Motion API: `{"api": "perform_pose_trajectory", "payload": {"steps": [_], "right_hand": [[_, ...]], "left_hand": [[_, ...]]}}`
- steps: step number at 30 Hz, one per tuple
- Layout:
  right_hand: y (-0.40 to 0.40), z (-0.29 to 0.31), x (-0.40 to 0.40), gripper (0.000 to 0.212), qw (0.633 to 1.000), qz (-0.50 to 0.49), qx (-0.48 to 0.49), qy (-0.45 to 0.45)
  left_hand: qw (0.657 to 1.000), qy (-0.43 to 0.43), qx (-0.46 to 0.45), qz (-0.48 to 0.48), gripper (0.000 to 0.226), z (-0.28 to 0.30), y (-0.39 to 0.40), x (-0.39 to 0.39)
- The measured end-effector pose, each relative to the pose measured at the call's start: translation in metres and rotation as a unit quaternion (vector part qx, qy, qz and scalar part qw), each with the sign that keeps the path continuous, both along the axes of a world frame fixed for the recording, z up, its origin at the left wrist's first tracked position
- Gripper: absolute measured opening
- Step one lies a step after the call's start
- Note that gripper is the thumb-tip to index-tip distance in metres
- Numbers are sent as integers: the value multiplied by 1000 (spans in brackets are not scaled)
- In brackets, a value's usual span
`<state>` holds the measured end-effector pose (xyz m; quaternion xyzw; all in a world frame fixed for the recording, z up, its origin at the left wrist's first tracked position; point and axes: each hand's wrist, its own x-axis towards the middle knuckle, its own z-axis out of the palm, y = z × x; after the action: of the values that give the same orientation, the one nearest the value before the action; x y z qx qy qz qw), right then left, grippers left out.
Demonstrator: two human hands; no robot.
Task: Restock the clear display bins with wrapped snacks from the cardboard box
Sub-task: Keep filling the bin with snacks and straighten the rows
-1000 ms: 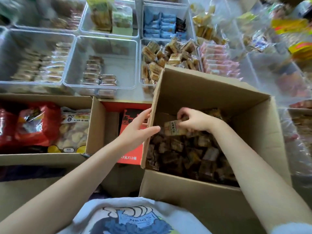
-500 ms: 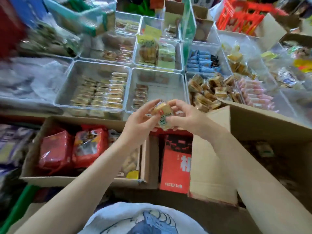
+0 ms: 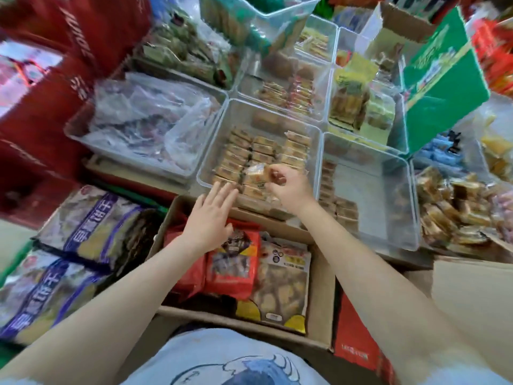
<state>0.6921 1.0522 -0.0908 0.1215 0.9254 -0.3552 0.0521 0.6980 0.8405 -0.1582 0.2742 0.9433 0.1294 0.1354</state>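
Note:
My right hand (image 3: pixel 290 187) pinches a small clear-wrapped tan snack (image 3: pixel 256 173) over the near edge of a clear display bin (image 3: pixel 311 134) that holds rows of the same wrapped snacks (image 3: pixel 241 157). My left hand (image 3: pixel 212 215) is flat with straight fingers just left of it, fingertips at the bin's front rim, holding nothing. Only a flap of the cardboard box (image 3: pixel 472 287) shows at the right edge.
A nearly bare clear bin (image 3: pixel 372 190) stands to the right, then a pile of brown wrapped snacks (image 3: pixel 449 207). A bin of plastic bags (image 3: pixel 144 129) sits left. Below my arms a carton (image 3: pixel 319 273) holds red snack bags (image 3: pixel 230 262). A green box (image 3: pixel 441 84) leans behind.
My right hand took a snack out of the cardboard box and carried it left to the bin of tan snacks. My left hand let go of it and flattened out.

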Motion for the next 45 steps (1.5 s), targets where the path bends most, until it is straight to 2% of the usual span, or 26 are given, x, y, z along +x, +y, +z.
{"api": "perform_pose_trajectory", "payload": {"steps": [3, 6, 9, 14, 16, 19, 22, 25, 29, 32, 34, 36, 38, 41, 45], "right_hand": [[-10, -14, -23, 39, 983, 90, 116, -108], [-18, -17, -47, 38, 937, 177, 228, -199], [-30, -18, -66, 30, 903, 222, 249, -269], [-31, -38, -64, 28, 884, 234, 294, -277], [-23, -35, -56, 31, 911, 213, 254, -244], [-5, -4, -31, 29, 974, 129, 108, -150], [38, 40, 27, 21, 994, 70, 39, -75], [97, 74, 107, 18, 999, 16, 36, -22], [184, 114, 220, 16, 993, -102, 28, 56], [250, 132, 302, 18, 971, -206, 43, 113], [294, 131, 353, 19, 955, -264, 56, 119], [334, 119, 394, 20, 953, -286, 64, 74], [366, 103, 423, 18, 960, -272, 63, -1], [397, 73, 444, 17, 974, -179, 80, -111], [412, 19, 440, 16, 969, -56, 71, -232]], "left_hand": [[1000, -14, -8, -15, 94, -11, -6, 1], [999, -39, -2, -13, 96, -13, -3, 0], [999, -48, -6, -14, 96, -12, -3, -2], [998, -55, -7, -9, 98, -9, -1, 2], [998, -52, -20, -7, 98, -7, 1, 3], [997, -62, -34, 17, 94, -1, 1, 0], [997, -28, -34, 62, 89, 8, 25, 10], [999, -6, 41, 26, 87, 17, 80, 45], [987, -62, 104, -105, 84, 34, 185, 114], [959, -171, 187, -130, 79, 64, 262, 183], [915, -290, 256, -115, 78, 81, 306, 230], [877, -357, 300, -111, 85, 90, 344, 273], [854, -393, 325, -103, 97, 92, 375, 307], [839, -406, 357, -61, 98, 85, 405, 332], [827, -417, 376, -10, 89, 75, 409, 333]]}}
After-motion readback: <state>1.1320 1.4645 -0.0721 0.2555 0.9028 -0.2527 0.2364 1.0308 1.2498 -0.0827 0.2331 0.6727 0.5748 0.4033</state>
